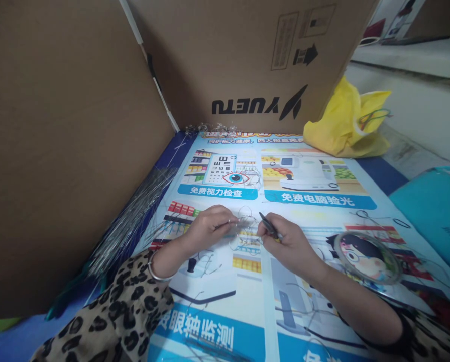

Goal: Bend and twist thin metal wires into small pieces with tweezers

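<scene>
In the middle of the head view, my left hand (212, 226) is closed in a pinch on a thin silvery wire (244, 212), which bends into loops beyond the fingertips. Just to the right, my right hand (287, 246) grips small dark pliers (269, 225), their tip pointing up and to the left. Most of the tool's handles are hidden in the palm. The two hands are a short distance apart above a printed poster sheet (225, 207). More bent wire pieces (208, 261) are scattered on the sheet around both hands.
A bundle of straight wires (129, 216) lies at the left. Large cardboard panels (240, 60) stand along the left and back. Small wire pieces (213, 129) are heaped at the back. A yellow bag (340, 128), a round clear dish (368, 259) and a blue bag (432, 206) are at the right.
</scene>
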### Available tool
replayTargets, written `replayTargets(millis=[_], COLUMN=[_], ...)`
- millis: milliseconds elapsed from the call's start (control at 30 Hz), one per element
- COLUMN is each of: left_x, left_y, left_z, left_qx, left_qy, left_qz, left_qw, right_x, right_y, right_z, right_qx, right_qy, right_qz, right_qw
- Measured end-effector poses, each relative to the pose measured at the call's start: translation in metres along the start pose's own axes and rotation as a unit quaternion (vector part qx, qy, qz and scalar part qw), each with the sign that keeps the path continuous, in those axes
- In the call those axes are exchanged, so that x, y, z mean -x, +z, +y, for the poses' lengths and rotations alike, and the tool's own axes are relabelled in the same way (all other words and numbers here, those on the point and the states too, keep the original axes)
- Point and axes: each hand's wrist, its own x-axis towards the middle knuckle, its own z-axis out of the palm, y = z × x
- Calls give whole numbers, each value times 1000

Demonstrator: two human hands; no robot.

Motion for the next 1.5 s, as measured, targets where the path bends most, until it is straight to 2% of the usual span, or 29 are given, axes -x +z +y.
replayTargets(millis=[267, 433, 900, 1033, 1200, 1367, 1500], left_x=[2, 2, 0, 1, 0, -3, -2], left_y=[-2, -2, -2, -2, -1, -2, -1], left_z=[-1, 0, 5, 4, 3, 7, 6], left_qx=[-55, -107, -120, -92, -4, 90, 100], left_qy=[41, 31, 24, 13, 8, -39, -41], left_qz=[-33, -63, -90, -85, -47, -15, -6], left_qw=[997, 992, 988, 992, 999, 995, 994], right_x=[0, 0, 1, 2, 2, 2, 2], right_y=[0, -1, -2, -2, 0, 0, 0], right_z=[-1, -1, -3, -3, -1, 0, -1], right_qx=[12, 7, -52, -65, -73, -67, -60], right_qy=[-16, -16, 4, 3, -5, 5, 11], right_qz=[1, -1, 9, 7, 9, 14, 14], right_qw=[1000, 1000, 999, 998, 997, 998, 998])
